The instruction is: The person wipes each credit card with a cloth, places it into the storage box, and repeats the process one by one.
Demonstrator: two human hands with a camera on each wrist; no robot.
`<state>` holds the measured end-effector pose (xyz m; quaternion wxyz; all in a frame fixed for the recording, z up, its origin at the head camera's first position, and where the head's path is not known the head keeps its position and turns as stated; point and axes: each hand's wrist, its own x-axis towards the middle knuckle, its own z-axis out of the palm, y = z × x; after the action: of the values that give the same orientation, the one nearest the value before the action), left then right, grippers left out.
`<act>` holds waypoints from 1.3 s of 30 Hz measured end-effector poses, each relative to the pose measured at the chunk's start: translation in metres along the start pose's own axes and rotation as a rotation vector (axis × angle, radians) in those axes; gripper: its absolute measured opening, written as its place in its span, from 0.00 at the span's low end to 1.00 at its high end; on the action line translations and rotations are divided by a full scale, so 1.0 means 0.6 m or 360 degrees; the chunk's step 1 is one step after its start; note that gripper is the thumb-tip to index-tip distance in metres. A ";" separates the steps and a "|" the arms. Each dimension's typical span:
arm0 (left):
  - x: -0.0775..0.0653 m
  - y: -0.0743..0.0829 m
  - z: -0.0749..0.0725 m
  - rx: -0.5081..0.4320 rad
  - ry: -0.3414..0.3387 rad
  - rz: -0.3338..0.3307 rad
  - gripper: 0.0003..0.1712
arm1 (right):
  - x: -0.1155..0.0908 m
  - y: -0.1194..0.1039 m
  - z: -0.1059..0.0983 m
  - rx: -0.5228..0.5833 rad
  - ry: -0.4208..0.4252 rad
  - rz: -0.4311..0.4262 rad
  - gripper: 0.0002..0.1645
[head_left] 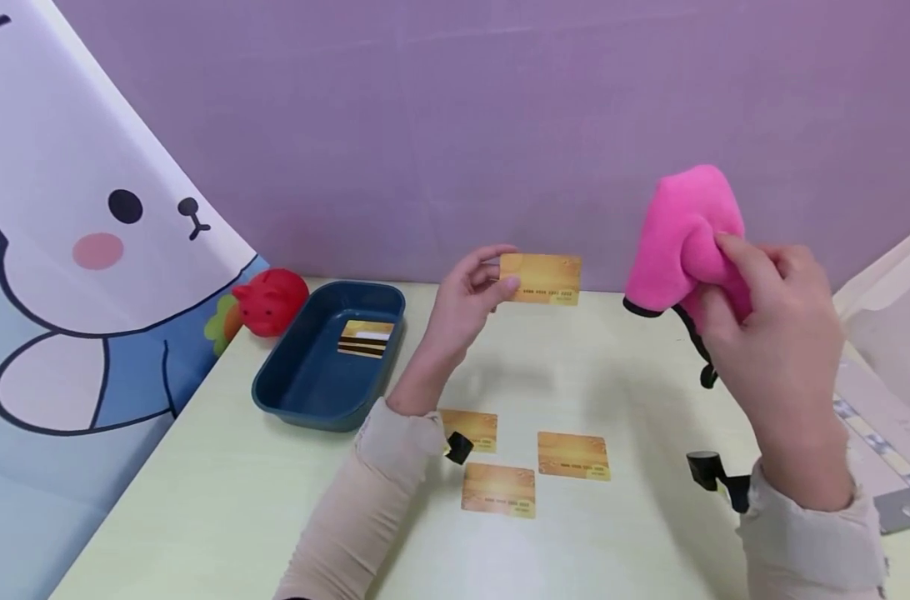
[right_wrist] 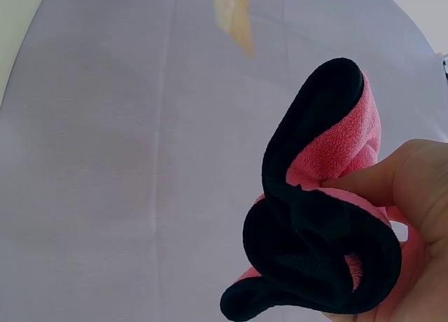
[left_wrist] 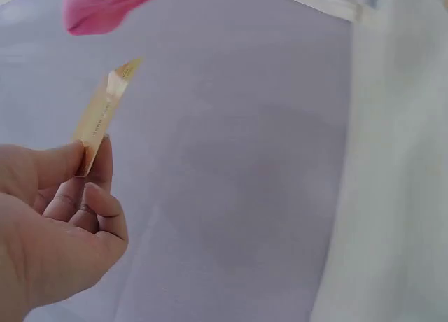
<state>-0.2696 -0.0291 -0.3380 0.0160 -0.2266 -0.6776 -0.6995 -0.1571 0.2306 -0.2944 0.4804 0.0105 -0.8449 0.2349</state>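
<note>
My left hand (head_left: 466, 300) pinches a gold bank card (head_left: 541, 279) by its left end, thumb in front, raised over the table. In the left wrist view the card (left_wrist: 105, 112) stands up from the fingertips, tilted. On the right, my right hand (head_left: 777, 333) grips a bunched pink cloth (head_left: 687, 242) with black edging, also held up off the table. The right wrist view shows the cloth's folded black edge (right_wrist: 315, 245) and the thumb pressed into a fold. Cloth and card are apart. Three more gold cards lie on the table, one (head_left: 498, 490) nearest, another (head_left: 573, 456) to its right.
A dark blue tray (head_left: 275, 408) stands at the left with a striped gold card (head_left: 366, 339) in it. Beside it sits a red pig figure (head_left: 275, 302). A purple cloth backdrop (head_left: 455, 142) closes off the back; a pale panel (head_left: 886, 425) lies at the right.
</note>
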 end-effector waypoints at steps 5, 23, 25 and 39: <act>-0.009 0.016 0.010 -0.0034 0.0060 -0.0006 0.22 | -0.002 -0.001 -0.003 0.0008 0.0027 0.0007 0.22; -0.053 0.036 0.056 0.0015 0.0033 0.0137 0.20 | -0.058 -0.089 0.080 0.0179 -0.0157 -0.0700 0.19; -0.057 0.038 0.056 -0.0021 0.0016 0.0104 0.21 | -0.063 -0.090 0.084 0.0175 -0.0183 -0.0669 0.21; -0.047 0.050 0.049 -0.0022 -0.0027 0.0004 0.16 | -0.048 -0.064 0.067 0.0068 -0.0308 -0.0526 0.23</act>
<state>-0.2257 -0.0114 -0.3201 0.0094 -0.2335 -0.6725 -0.7023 -0.1649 0.1739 -0.3203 0.4286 0.1820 -0.8688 0.1685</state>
